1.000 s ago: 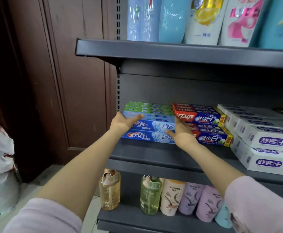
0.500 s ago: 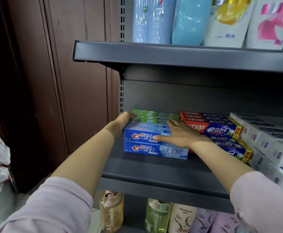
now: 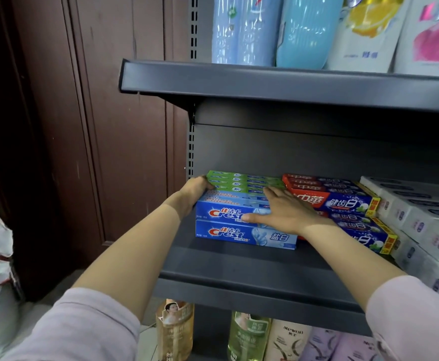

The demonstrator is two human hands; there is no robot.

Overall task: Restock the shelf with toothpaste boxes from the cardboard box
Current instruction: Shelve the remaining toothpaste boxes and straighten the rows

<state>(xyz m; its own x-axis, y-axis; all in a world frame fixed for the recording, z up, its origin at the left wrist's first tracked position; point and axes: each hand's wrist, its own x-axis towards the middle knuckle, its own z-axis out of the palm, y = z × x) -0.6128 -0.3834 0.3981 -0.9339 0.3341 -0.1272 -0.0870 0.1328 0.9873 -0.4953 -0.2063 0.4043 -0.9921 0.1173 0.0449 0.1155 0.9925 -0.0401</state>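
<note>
Because the blue Crest toothpaste boxes (image 3: pixel 244 225) are long, thin cardboard, they look light and stiff, best held by their short ends. They sit stacked on the dark shelf (image 3: pixel 239 269). Right beside the stack, red toothpaste boxes (image 3: pixel 330 201) crowd the right hand (image 3: pixel 281 209), which lies flat on the stack. The left hand (image 3: pixel 195 191) curls around the stack's left end.

Two stacked blue toothpaste boxes (image 3: pixel 244 226) flat at the left of the dark shelf (image 3: pixel 239 272).
</note>
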